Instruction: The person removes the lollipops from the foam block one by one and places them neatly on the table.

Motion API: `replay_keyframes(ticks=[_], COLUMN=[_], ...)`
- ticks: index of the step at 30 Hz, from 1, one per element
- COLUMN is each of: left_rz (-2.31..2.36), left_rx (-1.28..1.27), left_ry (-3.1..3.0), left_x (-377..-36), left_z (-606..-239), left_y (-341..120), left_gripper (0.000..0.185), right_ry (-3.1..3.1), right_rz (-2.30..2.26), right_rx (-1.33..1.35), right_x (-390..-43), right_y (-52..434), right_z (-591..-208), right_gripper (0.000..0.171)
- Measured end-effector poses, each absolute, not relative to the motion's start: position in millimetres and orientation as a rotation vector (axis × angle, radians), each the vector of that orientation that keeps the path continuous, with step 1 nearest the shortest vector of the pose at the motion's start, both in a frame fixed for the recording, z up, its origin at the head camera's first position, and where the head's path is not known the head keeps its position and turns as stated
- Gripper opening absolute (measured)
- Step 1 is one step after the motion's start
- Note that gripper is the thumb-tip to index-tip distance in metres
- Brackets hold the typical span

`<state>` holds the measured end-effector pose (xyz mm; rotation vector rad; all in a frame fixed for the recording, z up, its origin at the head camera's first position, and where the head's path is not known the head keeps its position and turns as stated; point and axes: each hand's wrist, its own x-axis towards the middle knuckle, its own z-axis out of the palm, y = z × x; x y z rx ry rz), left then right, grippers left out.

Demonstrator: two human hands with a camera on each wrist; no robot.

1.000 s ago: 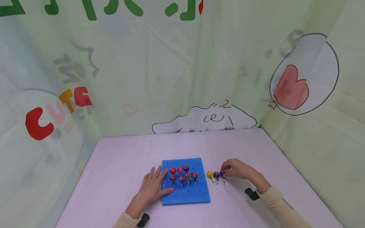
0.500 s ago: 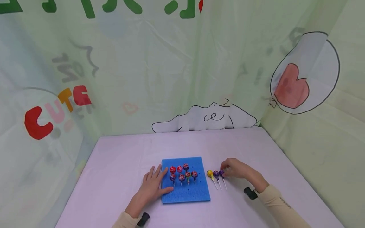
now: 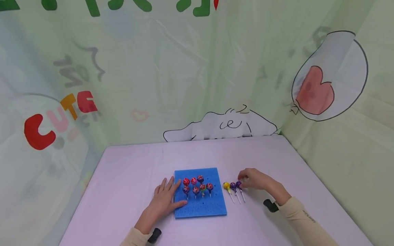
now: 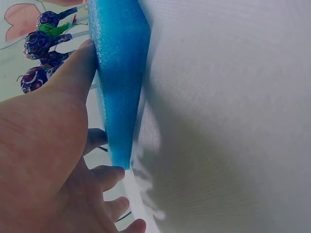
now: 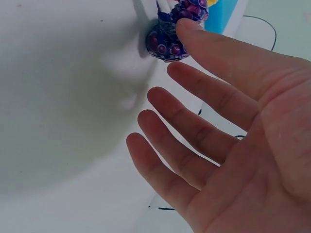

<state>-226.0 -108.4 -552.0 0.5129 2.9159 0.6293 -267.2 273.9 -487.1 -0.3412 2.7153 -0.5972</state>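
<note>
In the head view a blue foam board (image 3: 200, 210) lies on the table with several wrapped lollipops (image 3: 196, 190) standing upright in it. My left hand (image 3: 162, 198) rests at its left edge, fingers spread, thumb over the top face. In the left wrist view the thumb (image 4: 77, 68) lies along the board's side. Right of the board lie a yellow lollipop (image 3: 226, 186) and two purple ones, side by side. My right hand (image 3: 253, 179) is at the rightmost purple lollipop (image 5: 166, 43); the thumb overlaps its head, the index fingertip is just below it, and the other fingers extend loosely.
A pale lilac cloth covers the table (image 3: 138, 164). Printed curtains (image 3: 184, 68) hang behind it and on both sides. Small holes show in the board's surface. A black strap piece (image 3: 271, 205) sits at the right wrist, another black piece (image 3: 155, 235) at the left.
The sticks of the loose lollipops have swung slightly: the yellow one's end to the left, the middle one's to the right. Both hands stay nearly in place; the head view tilts a little.
</note>
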Motion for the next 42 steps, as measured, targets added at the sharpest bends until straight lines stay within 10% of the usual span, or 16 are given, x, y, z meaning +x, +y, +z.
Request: replay_keyframes(ticks=[42], left_rz=[0.649], left_rx=[0.495], left_ry=[2.914], left_x=[-224], left_z=[-551], left_y=[-109], left_gripper=[0.09], right_ry=[3.003], right_rz=[-0.691], right_rx=[-0.477], right_x=[-237], right_y=[226], right_z=[-459], right_gripper=[0.036])
